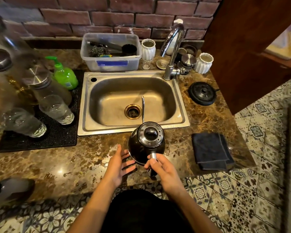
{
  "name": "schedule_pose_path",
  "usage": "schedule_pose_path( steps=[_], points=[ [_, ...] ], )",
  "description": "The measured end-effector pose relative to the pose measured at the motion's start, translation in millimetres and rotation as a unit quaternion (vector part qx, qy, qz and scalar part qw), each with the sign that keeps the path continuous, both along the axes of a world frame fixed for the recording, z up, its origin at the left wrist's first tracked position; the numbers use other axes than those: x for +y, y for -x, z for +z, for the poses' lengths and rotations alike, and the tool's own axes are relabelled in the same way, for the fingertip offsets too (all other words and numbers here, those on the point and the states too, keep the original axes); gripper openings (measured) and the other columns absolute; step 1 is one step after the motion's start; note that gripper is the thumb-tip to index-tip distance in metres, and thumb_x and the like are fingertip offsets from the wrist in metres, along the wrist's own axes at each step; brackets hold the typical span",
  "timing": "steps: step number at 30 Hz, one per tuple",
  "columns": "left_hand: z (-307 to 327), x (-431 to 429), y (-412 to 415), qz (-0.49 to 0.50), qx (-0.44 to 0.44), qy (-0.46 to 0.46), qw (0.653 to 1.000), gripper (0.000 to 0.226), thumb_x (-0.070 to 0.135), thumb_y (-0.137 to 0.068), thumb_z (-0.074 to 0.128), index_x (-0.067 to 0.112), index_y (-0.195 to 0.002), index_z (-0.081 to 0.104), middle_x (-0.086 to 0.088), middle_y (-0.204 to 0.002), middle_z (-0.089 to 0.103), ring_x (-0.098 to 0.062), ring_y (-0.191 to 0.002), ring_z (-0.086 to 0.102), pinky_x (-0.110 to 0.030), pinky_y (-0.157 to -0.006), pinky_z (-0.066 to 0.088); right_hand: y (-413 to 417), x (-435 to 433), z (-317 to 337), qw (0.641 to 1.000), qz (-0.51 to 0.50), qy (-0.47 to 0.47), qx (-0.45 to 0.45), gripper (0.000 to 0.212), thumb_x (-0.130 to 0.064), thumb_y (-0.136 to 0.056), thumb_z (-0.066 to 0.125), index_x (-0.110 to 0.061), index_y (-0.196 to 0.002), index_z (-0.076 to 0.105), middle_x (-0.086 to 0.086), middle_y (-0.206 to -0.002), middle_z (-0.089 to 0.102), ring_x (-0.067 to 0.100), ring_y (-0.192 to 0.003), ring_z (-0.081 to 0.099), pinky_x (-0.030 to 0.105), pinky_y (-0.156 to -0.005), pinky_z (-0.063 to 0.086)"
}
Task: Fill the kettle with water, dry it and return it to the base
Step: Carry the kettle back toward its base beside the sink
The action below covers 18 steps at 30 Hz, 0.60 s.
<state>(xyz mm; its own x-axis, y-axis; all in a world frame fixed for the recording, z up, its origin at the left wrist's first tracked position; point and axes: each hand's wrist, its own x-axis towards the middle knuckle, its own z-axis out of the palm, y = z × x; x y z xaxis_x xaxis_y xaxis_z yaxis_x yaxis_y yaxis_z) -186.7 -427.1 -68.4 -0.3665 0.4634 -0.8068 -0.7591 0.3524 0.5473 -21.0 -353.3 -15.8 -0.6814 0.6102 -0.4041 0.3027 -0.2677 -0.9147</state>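
A: What's the biggest thing here?
B: The brown marbled table (91,158), with a steel sink (133,103) set into it and a curved tap (172,51) at the sink's back right corner.

A: And around the sink?
B: A black mat (60,132) on the left carries upturned glasses (57,109); a green soap bottle (64,75) stands at its far end. Behind the sink sits a clear plastic tub (111,52). On the right, a folded dark cloth (212,151) lies near the front edge, and the round black base (202,95) sits further back, well apart from the kettle.

A: Where's the kettle?
B: The kettle (146,145) is at the sink's front rim, lid on, thin spout reaching over the basin.

A: The hands?
B: The right hand (163,170) has its grip closed around the kettle's handle. The left hand (119,163) is spread flat, fingers apart, just beside the kettle's body, gripping nothing.
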Motion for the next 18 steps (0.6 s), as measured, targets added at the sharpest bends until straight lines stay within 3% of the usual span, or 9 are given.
schedule_pose_path(
  steps=[3,7,13,18],
  points=[
    [2.8,4.6,-10.0,0.001,0.006,-0.007,1.000,0.050,0.059,-0.101,0.036,0.021,-0.111,0.065,-0.006,-0.117,0.069,-0.029,-0.108,0.067,-0.044,-0.083,0.058,-11.5,8.9,0.9,1.000,-0.004,0.005,0.015,0.025,-0.035,-0.098,0.051,-0.014,-0.096,0.065,-0.003,-0.095,0.071,0.011,-0.099,0.066,0.018,-0.085,0.050],
    [10.3,17.6,-27.2,0.011,0.012,-0.012,1.000,0.050,0.059,-0.102,0.036,0.021,-0.113,0.068,-0.004,-0.116,0.071,-0.026,-0.104,0.071,-0.035,-0.069,0.060,-28.1,27.8,8.7,0.999,-0.002,-0.003,0.046,0.025,-0.033,-0.098,0.051,-0.013,-0.095,0.065,0.002,-0.091,0.068,0.013,-0.093,0.064,0.020,-0.085,0.050],
    [23.1,51.2,-63.1,0.030,0.027,-0.009,0.999,0.051,0.059,-0.101,0.038,0.021,-0.117,0.067,-0.004,-0.117,0.071,-0.026,-0.106,0.070,-0.038,-0.078,0.058,-60.4,65.0,26.9,0.996,0.006,0.007,0.086,0.027,-0.032,-0.097,0.052,-0.008,-0.098,0.065,0.005,-0.089,0.066,0.015,-0.089,0.063,0.027,-0.085,0.053],
    [35.5,86.8,-99.1,0.058,0.032,-0.016,0.998,0.051,0.056,-0.102,0.040,0.019,-0.124,0.067,-0.005,-0.121,0.071,-0.027,-0.108,0.070,-0.039,-0.079,0.057,-89.2,99.8,38.8,0.993,-0.003,0.008,0.115,0.027,-0.034,-0.097,0.054,-0.013,-0.107,0.067,0.004,-0.089,0.065,0.017,-0.089,0.060,0.041,-0.090,0.047]
  ],
)
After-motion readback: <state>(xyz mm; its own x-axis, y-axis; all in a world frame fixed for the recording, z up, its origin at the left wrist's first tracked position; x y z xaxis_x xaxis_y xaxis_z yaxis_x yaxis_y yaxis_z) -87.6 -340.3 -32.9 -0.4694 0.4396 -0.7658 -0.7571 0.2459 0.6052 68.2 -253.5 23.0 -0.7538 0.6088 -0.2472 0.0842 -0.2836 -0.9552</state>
